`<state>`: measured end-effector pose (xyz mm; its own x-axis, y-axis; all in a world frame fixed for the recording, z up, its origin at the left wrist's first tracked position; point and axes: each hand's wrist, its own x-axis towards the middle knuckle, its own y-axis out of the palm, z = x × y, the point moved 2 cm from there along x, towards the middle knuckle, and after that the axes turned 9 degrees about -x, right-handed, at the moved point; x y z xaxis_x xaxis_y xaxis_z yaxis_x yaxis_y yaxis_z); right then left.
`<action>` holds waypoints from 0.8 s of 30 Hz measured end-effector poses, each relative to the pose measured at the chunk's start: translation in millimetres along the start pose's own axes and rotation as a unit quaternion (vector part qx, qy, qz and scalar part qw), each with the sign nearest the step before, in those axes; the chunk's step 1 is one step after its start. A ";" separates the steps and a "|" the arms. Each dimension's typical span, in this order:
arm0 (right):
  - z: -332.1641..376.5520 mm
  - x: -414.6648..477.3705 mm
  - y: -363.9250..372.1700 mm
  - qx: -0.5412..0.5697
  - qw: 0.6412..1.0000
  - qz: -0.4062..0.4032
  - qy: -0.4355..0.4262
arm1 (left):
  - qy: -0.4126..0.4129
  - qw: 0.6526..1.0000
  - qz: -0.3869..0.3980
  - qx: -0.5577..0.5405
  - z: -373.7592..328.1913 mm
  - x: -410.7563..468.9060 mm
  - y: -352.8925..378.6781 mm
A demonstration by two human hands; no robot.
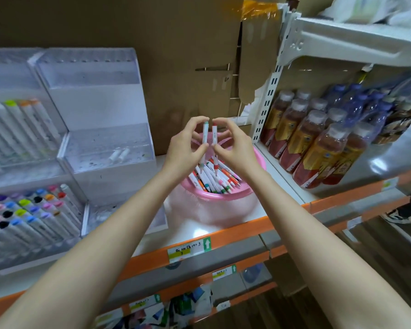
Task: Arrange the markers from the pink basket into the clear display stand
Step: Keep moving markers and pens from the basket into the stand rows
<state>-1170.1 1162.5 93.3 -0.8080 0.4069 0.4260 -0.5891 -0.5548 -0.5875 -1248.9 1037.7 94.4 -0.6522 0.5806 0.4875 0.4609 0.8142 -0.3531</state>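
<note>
Both hands were raised together above the pink basket (201,198), which stood on the white shelf (199,233) just right of the clear display stand (97,108). The left hand (183,146) pinched a white marker with a teal cap (205,135) between thumb and curled fingers, holding it nearly upright with the cap at the top. The right hand (235,148) gripped a second white marker with a red band (214,135) in the same way, and the two pens stood side by side, almost touching, between the fingertips of both hands. Below them the basket held a heap of loose markers (214,180), lying slanted with tips and caps of many colours showing. The stand's stepped tiers were mostly bare; two white markers (120,154) lay in its middle tier. To its left, another clear stand (45,167) was packed with rows of markers with coloured caps. To the right of the basket, beyond a white perforated upright (267,100), shrink-wrapped bottles of reddish-brown drink (318,148) filled the neighbouring shelf. Brown cardboard (176,43) formed the backdrop, and a price label (188,251) sat on the shelf's orange front edge.
</note>
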 end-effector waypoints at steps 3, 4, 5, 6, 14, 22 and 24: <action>20.4 -1.8 -1.5 0.017 1.000 -0.020 -0.012 | 0.038 0.999 -0.017 0.001 -18.0 -3.0 -14.3; 28.1 -2.4 -1.4 0.023 0.999 -0.022 -0.017 | 0.050 0.998 -0.026 0.000 -23.3 -4.1 -20.3; 36.5 -2.5 -0.9 0.026 0.999 -0.023 -0.027 | 0.059 0.998 -0.036 -0.003 -28.0 -5.6 -26.9; 45.1 -1.8 0.4 0.025 0.999 -0.024 -0.037 | 0.065 0.997 -0.045 -0.006 -32.3 -7.1 -34.1; 120.0 11.6 32.8 0.028 0.996 -0.022 -0.083 | 0.074 0.991 -0.103 0.052 -51.0 -25.6 -119.2; 195.3 23.9 96.4 0.035 0.992 0.006 -0.125 | 0.043 0.983 -0.163 0.077 -42.9 -53.0 -219.6; 212.4 25.5 112.4 0.046 0.990 0.009 -0.134 | 0.039 0.982 -0.165 0.082 -41.3 -59.2 -239.5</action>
<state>-1257.5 956.5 184.3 -0.7822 0.1959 0.5914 -0.5629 -0.6291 -0.5361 -1295.9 808.6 183.1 -0.6991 0.2891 0.6539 0.1244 0.9498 -0.2870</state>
